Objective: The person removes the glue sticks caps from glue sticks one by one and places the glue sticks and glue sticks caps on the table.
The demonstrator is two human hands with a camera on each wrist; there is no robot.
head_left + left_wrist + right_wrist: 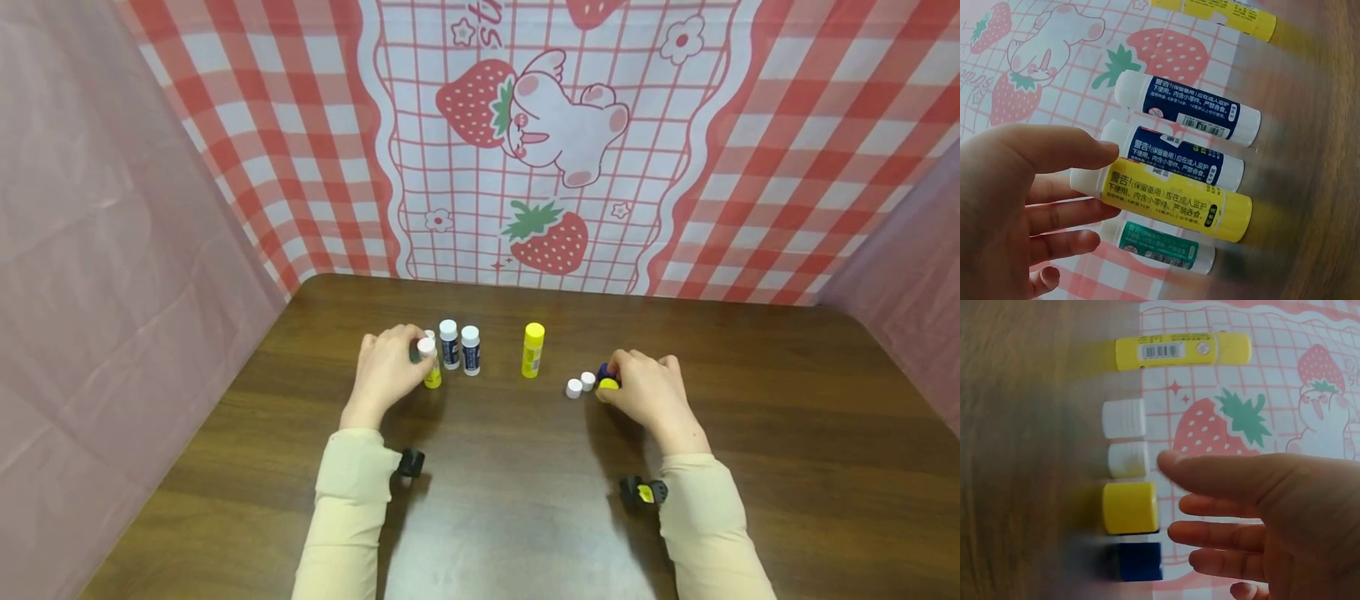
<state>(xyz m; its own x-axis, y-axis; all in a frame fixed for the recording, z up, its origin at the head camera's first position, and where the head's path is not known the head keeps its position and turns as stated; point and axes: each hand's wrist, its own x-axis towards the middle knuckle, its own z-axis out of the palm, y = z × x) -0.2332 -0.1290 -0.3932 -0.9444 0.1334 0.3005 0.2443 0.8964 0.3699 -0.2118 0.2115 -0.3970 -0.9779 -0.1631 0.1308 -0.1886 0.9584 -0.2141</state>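
My left hand [392, 367] pinches the white top of a yellow glue stick [1175, 199], which stands upright on the table. Just beyond it is a green glue stick [1159, 245], mostly hidden by the hand in the head view. Two navy glue sticks [449, 345] with white tops stand to the right of that hand. My right hand [651, 390] is over a yellow cap [1130, 508] and a dark blue cap [1141, 561]. In the right wrist view its fingers are spread apart, with a gap between them and the caps.
A yellow glue stick [532, 351] with a yellow top stands upright between the hands. Two small white caps [573, 388] sit left of the right hand. Behind the brown wooden table [510, 483] hangs a checked strawberry cloth [480, 192]; pink cloth [112, 250] lines the sides.
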